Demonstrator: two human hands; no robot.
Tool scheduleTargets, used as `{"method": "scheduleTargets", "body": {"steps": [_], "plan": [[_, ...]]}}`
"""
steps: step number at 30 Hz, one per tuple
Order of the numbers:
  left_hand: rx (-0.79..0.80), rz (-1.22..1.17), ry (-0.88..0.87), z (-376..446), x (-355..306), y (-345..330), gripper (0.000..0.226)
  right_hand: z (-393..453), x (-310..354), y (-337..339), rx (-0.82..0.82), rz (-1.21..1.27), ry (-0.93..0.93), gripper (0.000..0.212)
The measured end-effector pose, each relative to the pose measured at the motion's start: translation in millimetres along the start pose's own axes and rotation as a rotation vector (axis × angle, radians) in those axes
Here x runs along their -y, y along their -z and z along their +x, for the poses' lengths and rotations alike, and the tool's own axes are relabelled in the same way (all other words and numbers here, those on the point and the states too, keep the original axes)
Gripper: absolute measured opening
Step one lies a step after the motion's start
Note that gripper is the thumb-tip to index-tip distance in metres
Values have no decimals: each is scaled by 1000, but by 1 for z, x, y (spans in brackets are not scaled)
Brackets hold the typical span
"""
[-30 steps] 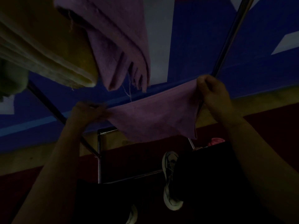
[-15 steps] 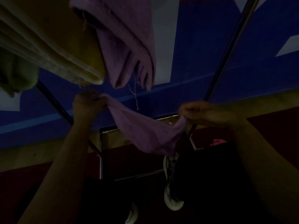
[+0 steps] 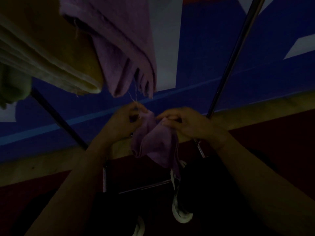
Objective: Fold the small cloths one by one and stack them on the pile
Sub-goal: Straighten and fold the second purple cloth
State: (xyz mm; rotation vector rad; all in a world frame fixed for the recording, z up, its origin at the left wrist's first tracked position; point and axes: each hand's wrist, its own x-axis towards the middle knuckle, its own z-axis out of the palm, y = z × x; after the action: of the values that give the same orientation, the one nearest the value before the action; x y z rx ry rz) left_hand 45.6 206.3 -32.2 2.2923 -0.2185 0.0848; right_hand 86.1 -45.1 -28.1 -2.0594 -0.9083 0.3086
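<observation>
Left hand (image 3: 125,120) and right hand (image 3: 185,122), fingers pinched on a drooping purple cloth (image 3: 156,143), close together in dim light.

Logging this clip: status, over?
Left hand and right hand pinch the purple cloth, hands close together. Cloth hangs doubled. Nothing in the way.

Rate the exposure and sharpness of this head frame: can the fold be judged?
Head view: badly underexposed; lower frame nearly black. Purple cloth readable, pinched by left hand and right hand, edges soft. Metal pole shows faint glare; wide-angle bending toward the edges.
</observation>
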Motion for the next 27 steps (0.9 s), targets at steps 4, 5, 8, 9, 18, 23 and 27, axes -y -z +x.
{"method": "scheduleTargets", "body": {"steps": [4, 5, 8, 9, 18, 23, 27], "plan": [[105, -89, -34, -2, -16, -20, 24, 2, -5, -6, -78, -42, -2, 12], [115, -106, -42, -2, -18, -23, 24, 2, -5, -8, -100, -54, 18, 11], [105, -188, -37, -4, -26, -25, 33, 2, -3, -7, -183, -86, 70, 10], [94, -202, -29, -4, -29, -26, 38, 2, -3, -6, -207, -91, 75, 10], [165, -197, -10, -1, -29, -28, 29, 3, -1, -7, -281, -21, 42, 14], [172, -270, 12, -2, -35, -29, 27, 4, -2, -8, -317, -18, 25, 13], [148, -430, 103, -5, -45, -31, 20, 5, -5, -7, -361, 26, 30, 9]]}}
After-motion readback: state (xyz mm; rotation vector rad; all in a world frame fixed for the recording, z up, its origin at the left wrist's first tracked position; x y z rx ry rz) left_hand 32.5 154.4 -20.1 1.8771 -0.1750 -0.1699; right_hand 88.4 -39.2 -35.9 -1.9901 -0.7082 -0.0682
